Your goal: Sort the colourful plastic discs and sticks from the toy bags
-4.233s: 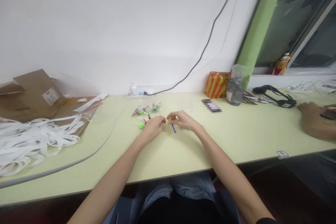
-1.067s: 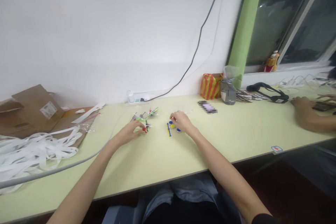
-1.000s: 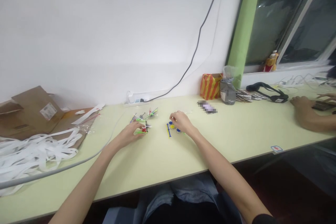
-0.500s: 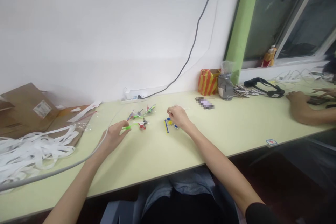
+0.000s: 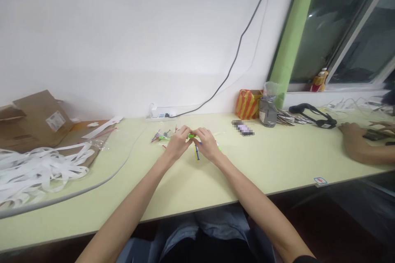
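My left hand (image 5: 178, 144) and my right hand (image 5: 209, 144) meet just over the table, fingertips pinched around a small bright green plastic piece (image 5: 191, 135). Most of that piece is covered by my fingers, so its shape is hard to make out. Another bit of green shows past the outer side of my right hand. Below the fingers lies a thin blue and yellow rod (image 5: 197, 153) on the table. Left of my left hand is a loose group of coloured plastic parts (image 5: 161, 136), partly hidden by it.
White strips (image 5: 46, 170) and a torn cardboard box (image 5: 38, 121) lie at left, with a grey cable (image 5: 101, 183) crossing in front. A phone (image 5: 243, 128), striped bag (image 5: 247, 104), grey pouch (image 5: 268, 111) and black headset (image 5: 314, 115) are rightward. A co-worker's arm (image 5: 364, 148) rests far right.
My left hand has moved right with the green piece and come up against my right hand. Both now grip it together, above the blue and yellow rod. The view has shifted slightly.
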Available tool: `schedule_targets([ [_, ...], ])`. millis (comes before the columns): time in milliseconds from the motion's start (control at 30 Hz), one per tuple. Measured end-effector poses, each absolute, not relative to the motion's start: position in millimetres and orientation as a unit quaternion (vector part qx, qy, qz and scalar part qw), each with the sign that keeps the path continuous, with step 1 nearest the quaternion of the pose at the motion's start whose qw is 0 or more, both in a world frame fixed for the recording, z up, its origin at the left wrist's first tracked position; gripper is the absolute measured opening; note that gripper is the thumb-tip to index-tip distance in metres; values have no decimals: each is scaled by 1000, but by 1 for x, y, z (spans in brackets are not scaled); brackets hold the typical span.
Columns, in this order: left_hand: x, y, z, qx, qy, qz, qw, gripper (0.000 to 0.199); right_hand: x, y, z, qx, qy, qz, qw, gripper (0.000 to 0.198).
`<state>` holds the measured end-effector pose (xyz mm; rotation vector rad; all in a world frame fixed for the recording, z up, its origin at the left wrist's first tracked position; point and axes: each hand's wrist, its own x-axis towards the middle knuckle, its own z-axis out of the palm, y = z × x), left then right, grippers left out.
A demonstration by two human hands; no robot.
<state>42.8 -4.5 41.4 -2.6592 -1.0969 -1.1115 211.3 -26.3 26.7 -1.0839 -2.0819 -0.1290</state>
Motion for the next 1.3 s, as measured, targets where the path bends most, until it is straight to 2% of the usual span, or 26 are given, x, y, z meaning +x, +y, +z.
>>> schedule_targets([
  [200,28,-6,13,-860,-338,-379,59,7,210,-15,12,-392,-858,-46,327,11],
  [367,22,-4,14,-855,-312,-408,69,13,206,-15,6,-366,-848,-20,382,11],
  [667,35,-15,13,-867,-289,-402,52,15,212,-20,5,-354,-793,122,481,22],
  [867,30,-16,18,-868,-300,-392,41,15,208,-28,9,-351,-790,164,476,9],
  [1000,30,-14,14,-863,-307,-401,-20,18,205,-27,8,-358,-787,163,475,7],
  [1167,36,-13,9,-806,-324,-473,-146,23,207,-23,9,-349,-765,148,521,10],
  [1300,40,-13,9,-767,-341,-510,-185,15,210,-20,8,-355,-740,180,542,7],
])
